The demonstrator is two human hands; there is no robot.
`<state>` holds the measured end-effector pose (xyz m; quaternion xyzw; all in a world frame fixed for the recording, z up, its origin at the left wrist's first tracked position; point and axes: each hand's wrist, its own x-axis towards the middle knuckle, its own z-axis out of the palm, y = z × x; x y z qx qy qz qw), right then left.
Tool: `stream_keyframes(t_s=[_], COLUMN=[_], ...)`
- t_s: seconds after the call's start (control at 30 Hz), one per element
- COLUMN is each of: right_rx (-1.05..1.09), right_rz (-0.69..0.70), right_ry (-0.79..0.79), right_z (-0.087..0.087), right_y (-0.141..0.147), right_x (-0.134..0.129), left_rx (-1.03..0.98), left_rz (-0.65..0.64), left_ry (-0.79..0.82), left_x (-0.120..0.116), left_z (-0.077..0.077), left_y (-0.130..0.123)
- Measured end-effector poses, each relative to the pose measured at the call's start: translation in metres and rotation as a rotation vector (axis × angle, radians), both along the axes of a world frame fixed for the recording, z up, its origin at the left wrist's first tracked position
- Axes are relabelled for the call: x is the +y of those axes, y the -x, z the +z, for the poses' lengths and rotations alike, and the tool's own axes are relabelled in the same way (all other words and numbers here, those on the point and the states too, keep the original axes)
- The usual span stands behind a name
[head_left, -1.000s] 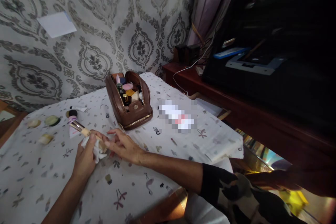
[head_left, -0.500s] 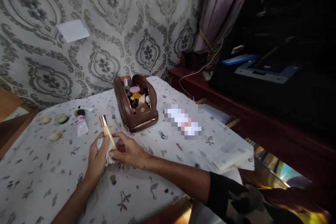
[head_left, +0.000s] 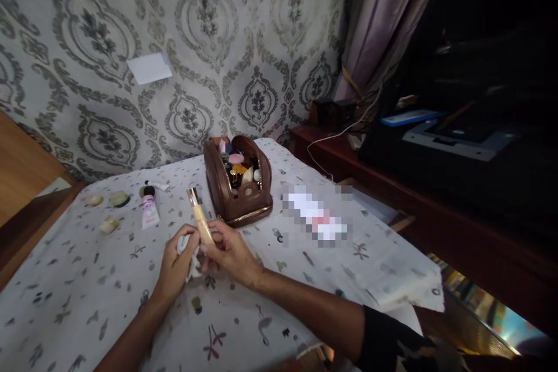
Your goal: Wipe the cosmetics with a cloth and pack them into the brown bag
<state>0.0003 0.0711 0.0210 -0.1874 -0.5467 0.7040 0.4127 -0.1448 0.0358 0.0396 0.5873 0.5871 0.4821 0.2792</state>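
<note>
A slim beige bottle (head_left: 201, 225) with a shiny rose-gold cap tilts up and to the left between my hands. My right hand (head_left: 232, 254) pinches its lower part between thumb and fingers. Crumpled white cloth or tissue (head_left: 192, 264) is held in my left hand (head_left: 178, 261), whose thumb lies close beside the bottle. Just behind my hands stands an unzipped brown cosmetic bag (head_left: 222, 200), filled with several small bottles and a pink item.
On the left of the patterned tablecloth (head_left: 174, 331) lie a pink-and-white tube (head_left: 150, 211), a round green-lidded jar (head_left: 119, 199) and small pale items. A blurred-out white object (head_left: 314, 215) lies right of the bag. A dark screen (head_left: 479, 70) stands at the right.
The view has shifted, so the bag, tube and hands appear further right. My right hand's fingers now sit around the bottle's lower part, and more of the bottle's body shows.
</note>
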Motion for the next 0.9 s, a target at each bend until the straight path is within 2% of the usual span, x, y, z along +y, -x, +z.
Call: stream_keyframes(t_s=[0.13,0.27,0.4,0.5,0.63,0.77,0.9], right_rx=[-0.023,-0.078,-0.157,-0.258,-0.497,-0.839,-1.125], right_rz=[-0.059,-0.158,-0.306,-0.394,-0.430,-0.526,-0.533], right_ry=[0.006,-0.064,-0.177,-0.212,-0.262,-0.480,-0.634], right_z=[0.018,0.050,0.083,0.100,0.123,0.154,0.188], right_y=[-0.010,-0.031,-0.059,-0.076,-0.088,-0.090,-0.083], right_x=[0.000,0.008,0.030,0.055,0.094,0.130,0.151], left_rx=[0.036,0.034,0.054,0.081,0.131,0.171,0.148], left_rz=[-0.058,-0.057,-0.086,-0.115,-0.146,-0.132,-0.136], left_ry=[-0.016,0.020,0.059,0.063,0.057,0.030,0.025], left_x=[0.002,0.003,0.003,0.004,0.006,0.007,0.006], left_z=[0.000,-0.003,-0.004,-0.004,-0.002,0.001,0.001], left_y=[0.002,0.004,0.002,0.000,-0.001,-0.001,-0.001])
